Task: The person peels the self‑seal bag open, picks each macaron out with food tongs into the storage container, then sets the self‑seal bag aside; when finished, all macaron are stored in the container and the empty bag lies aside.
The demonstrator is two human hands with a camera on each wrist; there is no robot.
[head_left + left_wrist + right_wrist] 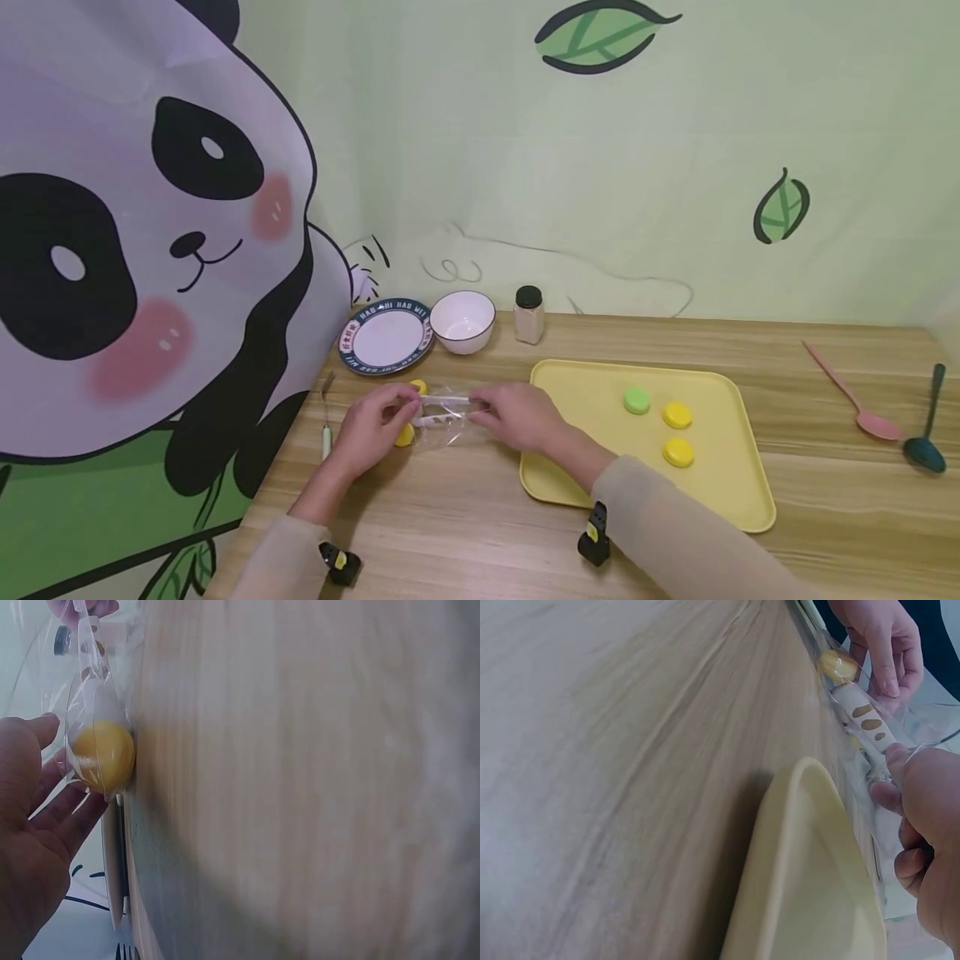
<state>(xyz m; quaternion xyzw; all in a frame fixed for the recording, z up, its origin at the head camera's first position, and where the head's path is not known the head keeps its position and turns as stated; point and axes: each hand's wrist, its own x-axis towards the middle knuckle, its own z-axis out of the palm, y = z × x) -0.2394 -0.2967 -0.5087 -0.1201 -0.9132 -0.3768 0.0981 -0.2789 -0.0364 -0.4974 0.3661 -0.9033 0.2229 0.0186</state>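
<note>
Right hand: thumb and index finger together, clamped on the right end of a clear, crinkly plastic bag. Left hand: at the bag's left end, fingers touching the film; thumb looks near the fingertips from the head, apart from them at the left wrist, so cannot tell if it pinches. Bag is over the wood-grain tabletop, left part, between the left edge and the tray. White strips show at the bag, brown oval marks on one in the right wrist view. Two glossy yellow round pieces at the bag's left end; one seen through film in the left wrist view.

Pale yellow rectangular tray right of the bag, its left edge near the right hand. On it: light green disc toward the back edge, two bright yellow discs right of it, one nearer the front.

Back left corner of tabletop: white round plate with dark blue lettered rim. Along back edge: white dark-rimmed bowl, clear black-lidded jar. Left edge: metal fork with pale green handle. Toward right edge: pink spoon, dark teal ladle.
</note>
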